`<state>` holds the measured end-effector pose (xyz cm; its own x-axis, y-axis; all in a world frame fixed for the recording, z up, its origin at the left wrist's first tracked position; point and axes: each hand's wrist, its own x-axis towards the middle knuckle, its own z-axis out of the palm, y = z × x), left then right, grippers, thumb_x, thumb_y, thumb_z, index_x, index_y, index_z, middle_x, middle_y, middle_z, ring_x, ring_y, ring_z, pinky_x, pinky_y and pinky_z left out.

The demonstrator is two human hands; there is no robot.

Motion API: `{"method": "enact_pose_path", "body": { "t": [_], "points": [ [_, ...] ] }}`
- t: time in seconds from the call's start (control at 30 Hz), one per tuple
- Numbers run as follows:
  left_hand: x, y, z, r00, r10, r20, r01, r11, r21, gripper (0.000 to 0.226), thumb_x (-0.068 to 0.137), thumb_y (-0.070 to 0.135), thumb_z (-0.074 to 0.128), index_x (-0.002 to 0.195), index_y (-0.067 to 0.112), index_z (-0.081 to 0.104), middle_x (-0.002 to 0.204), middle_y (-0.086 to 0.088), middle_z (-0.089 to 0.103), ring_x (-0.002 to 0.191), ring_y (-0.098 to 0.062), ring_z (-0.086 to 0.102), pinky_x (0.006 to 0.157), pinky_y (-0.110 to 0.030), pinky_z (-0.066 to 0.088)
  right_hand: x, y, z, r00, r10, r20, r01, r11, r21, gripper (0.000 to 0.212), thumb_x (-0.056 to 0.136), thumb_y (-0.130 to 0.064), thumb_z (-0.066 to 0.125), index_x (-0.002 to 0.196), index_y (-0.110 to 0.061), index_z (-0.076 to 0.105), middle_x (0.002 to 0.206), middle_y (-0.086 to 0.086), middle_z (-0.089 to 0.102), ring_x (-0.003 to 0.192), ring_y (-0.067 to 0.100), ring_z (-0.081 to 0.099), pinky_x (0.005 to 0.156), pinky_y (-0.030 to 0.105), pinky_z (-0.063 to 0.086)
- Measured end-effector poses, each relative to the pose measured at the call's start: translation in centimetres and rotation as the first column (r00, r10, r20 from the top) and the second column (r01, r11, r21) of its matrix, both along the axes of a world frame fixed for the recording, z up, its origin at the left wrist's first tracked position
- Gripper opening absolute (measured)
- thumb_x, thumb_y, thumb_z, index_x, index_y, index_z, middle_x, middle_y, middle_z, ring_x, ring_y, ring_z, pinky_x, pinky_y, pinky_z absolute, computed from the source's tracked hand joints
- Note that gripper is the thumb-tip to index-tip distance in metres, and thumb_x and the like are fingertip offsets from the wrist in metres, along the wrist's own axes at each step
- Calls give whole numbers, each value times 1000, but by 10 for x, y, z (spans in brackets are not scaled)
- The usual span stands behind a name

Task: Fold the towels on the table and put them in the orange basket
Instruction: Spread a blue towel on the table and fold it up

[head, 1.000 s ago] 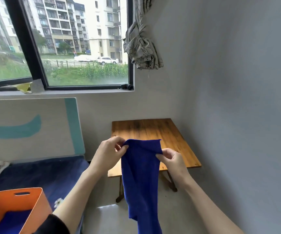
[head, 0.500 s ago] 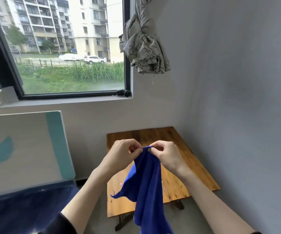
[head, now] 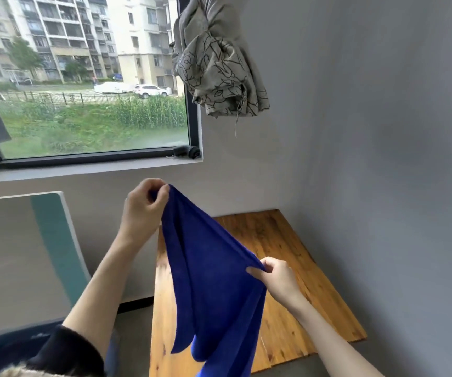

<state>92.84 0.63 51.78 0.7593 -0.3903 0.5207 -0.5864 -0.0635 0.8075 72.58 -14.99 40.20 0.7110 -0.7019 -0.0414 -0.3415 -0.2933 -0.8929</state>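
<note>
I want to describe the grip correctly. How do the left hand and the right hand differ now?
The left hand is raised high near the window sill; the right hand is lower, over the table. The left pinches the towel at its top, the right at a lower edge. Both pinch the same towel.
</note>
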Motion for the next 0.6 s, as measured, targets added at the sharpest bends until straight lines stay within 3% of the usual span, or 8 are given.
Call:
{"method": "enact_pose_path", "body": {
  "t": [0.13, 0.23, 0.33, 0.47, 0.6],
  "points": [
    [32, -10, -14, 979, 182, -94, -185, 982, -28, 9, 94, 17, 51, 98, 14, 59, 78, 9, 56, 69, -3, 50, 57, -1, 39, -6, -67, -8, 993, 0, -121, -8, 998, -68, 15, 83, -27, 70, 70, -22, 63, 73, -6, 66, 67, 9, 58, 52, 16, 42],
    [48, -17, -26, 944, 294, -150, -299, 954, -11, 12, 95, 19, 50, 101, 14, 59, 84, 3, 58, 76, -10, 52, 66, -12, 41, -8, -116, -12, 980, -81, -181, 49, 984, -172, 20, 84, -17, 66, 68, -28, 61, 75, -5, 66, 71, 12, 60, 59, 22, 45],
    [59, -18, -48, 901, 376, -218, -379, 925, 27, 18, 95, 21, 49, 106, 11, 59, 95, -4, 59, 88, -18, 53, 78, -29, 41, -7, -153, -23, 959, -162, -233, 104, 964, -243, 17, 85, -15, 62, 73, -27, 66, 78, -2, 68, 78, 20, 63, 64, 27, 46],
    [72, -18, -76, 862, 424, -277, -416, 905, 88, 14, 94, 20, 51, 100, 13, 61, 97, -6, 60, 89, -19, 53, 78, -31, 41, -4, -187, -41, 929, -209, -306, 116, 948, -296, 17, 92, -24, 56, 97, -19, 72, 98, 0, 71, 91, 22, 63, 76, 28, 48],
    [86, -22, -101, 855, 427, -295, -374, 901, 219, 7, 92, 17, 56, 91, 15, 62, 94, -7, 64, 87, -21, 55, 80, -34, 44, 15, -213, -50, 910, -219, -352, 103, 942, -320, 20, 95, -24, 51, 101, -16, 69, 102, 4, 70, 87, 22, 60, 73, 26, 44]
  ]
}}
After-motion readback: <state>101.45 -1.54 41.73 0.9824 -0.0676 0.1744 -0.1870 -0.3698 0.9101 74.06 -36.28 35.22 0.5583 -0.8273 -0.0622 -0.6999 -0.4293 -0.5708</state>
